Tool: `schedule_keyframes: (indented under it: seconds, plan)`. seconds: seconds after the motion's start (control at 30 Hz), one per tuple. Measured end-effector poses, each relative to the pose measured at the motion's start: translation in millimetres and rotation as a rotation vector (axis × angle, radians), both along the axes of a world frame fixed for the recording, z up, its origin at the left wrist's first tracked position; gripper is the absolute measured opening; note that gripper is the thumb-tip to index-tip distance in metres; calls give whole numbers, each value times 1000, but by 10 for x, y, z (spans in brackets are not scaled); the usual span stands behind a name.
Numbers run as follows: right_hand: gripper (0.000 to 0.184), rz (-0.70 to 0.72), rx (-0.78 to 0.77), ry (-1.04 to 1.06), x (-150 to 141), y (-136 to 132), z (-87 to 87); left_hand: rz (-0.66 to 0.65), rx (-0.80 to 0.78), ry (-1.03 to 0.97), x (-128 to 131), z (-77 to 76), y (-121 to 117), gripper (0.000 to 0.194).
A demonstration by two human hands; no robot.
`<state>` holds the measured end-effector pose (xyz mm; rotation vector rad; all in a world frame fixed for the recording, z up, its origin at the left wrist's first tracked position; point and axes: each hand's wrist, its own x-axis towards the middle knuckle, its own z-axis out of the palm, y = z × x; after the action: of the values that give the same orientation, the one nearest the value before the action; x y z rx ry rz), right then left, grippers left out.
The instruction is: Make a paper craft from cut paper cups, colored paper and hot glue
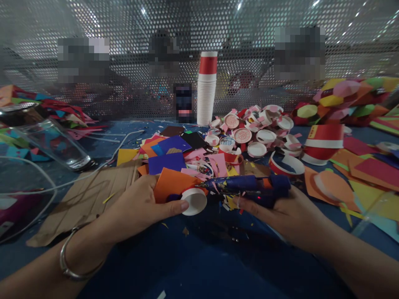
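Note:
My left hand (146, 203) grips an orange paper piece (174, 182) together with a small white paper-cup bottom (195, 202), the thumb pressing on the cup bottom's edge. In my right hand (280, 211) is a dark blue glue gun (249, 185), lying level with its nozzle pointing left. The nozzle tip is at the orange paper, just above the cup bottom; whether it touches cannot be made out. A small red light glows on the gun's side. Below the gun, dark scissors (233, 234) rest on the blue table.
A tall stack of paper cups (206, 91) stands at the back. Cut cup bottoms (257, 149) are heaped before it. Corrugated cardboard (84, 203) lies left, near a glass bottle (62, 141) and a white cable (102, 166). Coloured paper (368, 166) and a red cup (324, 143) are at right.

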<state>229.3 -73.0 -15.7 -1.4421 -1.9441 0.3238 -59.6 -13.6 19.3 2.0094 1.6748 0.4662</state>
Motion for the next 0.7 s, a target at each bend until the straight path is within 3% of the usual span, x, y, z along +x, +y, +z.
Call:
schedule_keyframes:
  seconds: [0.4,0.7]
  plan:
    - [22,43,-56,102,-20,6,24,-3,-28,18,-6,-6,-14,59]
    - [26,34,-114,110,-28,-4,53,3,-17,-15,-43,-35,-9,54]
